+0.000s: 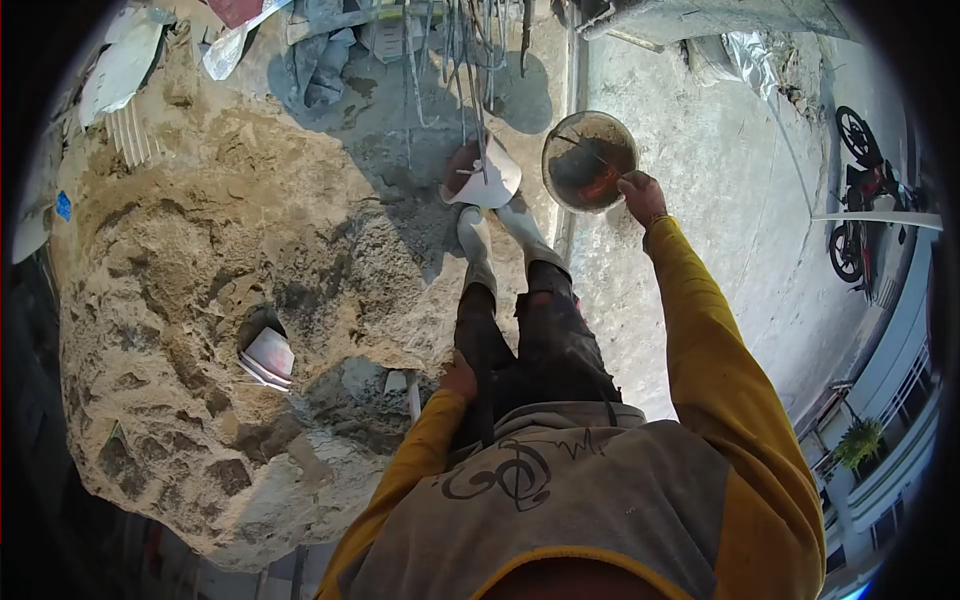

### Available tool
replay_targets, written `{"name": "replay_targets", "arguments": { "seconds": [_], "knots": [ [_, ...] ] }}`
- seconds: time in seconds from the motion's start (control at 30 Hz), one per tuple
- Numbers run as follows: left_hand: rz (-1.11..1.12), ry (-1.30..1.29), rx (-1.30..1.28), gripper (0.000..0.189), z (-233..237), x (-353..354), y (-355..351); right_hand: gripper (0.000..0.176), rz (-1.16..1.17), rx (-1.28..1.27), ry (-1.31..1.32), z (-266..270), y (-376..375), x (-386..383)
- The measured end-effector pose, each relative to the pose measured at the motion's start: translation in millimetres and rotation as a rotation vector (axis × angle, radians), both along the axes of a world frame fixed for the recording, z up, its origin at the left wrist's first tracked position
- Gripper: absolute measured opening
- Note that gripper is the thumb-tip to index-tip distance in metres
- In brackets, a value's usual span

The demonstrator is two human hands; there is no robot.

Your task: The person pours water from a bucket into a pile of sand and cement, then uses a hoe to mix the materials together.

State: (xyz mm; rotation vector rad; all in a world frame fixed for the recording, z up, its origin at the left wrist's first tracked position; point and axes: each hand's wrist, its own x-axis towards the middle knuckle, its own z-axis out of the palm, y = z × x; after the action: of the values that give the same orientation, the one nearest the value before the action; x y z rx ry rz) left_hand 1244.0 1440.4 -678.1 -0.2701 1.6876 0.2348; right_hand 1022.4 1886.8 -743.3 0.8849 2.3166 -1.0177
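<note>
Just past the boots (478, 238) on the far right, the right hand (640, 195) pinches the rim of the metal pan (585, 160), which looks near-empty bar some dregs, the left hand (460, 378) rests on the trouser leg (485, 335) (can't tell its grip), and the sand heap (200, 300) on the left seems barely dented.

The round grey metal pan (590, 160) looks dull and gritty; the tan sand heap (200, 300) is rough, the pale concrete floor (720, 220) matt.

Yellow sleeves (700, 330), grey vest (610, 500) w/ blk clef print, tan sand pile (200, 250), white boots (476, 240), rusty-brown pan (588, 160).
</note>
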Motion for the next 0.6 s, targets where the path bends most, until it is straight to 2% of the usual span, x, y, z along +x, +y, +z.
{"name": "replay_targets", "arguments": {
  "seconds": [0.07, 0.13, 0.17, 0.2, 0.33, 0.4, 0.47, 0.5, 0.57, 0.6],
  "knots": [
    [0.045, -0.016, -0.006, 0.096, 2, 3, 15, 0.028, 0.210, 0.119, 0.017, -30, -5, -22],
    [0.092, -0.036, -0.025, 0.099, 6, 1, 30, 0.031, 0.296, 0.117, -0.038, -67, -3, -46],
    [0.144, 0.032, -0.017, 0.101, 7, 1, 36, 0.034, 0.353, 0.120, -0.081, -84, -4, -49],
    [0.200, 0.109, -0.011, 0.104, 2, 3, 42, 0.035, 0.349, 0.121, -0.099, -102, -4, -55],
    [0.404, 0.118, 0.073, 0.108, -12, 12, 43, 0.035, 0.423, 0.152, -0.227, -169, -2, -63],
    [0.381, 0.094, 0.110, 0.110, -15, 5, 39, 0.035, 0.462, 0.138, -0.286, -198, -1, -58],
    [0.270, 0.028, 0.199, 0.110, -29, 4, 26, 0.036, 0.515, 0.165, -0.293, -206, 1, -49],
    [0.284, 0.026, 0.208, 0.110, -37, -14, 19, 0.041, 0.540, 0.172, -0.329, -208, 1, -46],
    [0.337, -0.327, 0.304, 0.094, -63, -72, 2, 0.047, 0.563, 0.091, -0.365, -230, 14, -36],
    [0.505, -0.372, 0.319, 0.079, -92, -81, -10, 0.050, 0.599, 0.087, -0.441, -249, 25, -31]
  ]
}}
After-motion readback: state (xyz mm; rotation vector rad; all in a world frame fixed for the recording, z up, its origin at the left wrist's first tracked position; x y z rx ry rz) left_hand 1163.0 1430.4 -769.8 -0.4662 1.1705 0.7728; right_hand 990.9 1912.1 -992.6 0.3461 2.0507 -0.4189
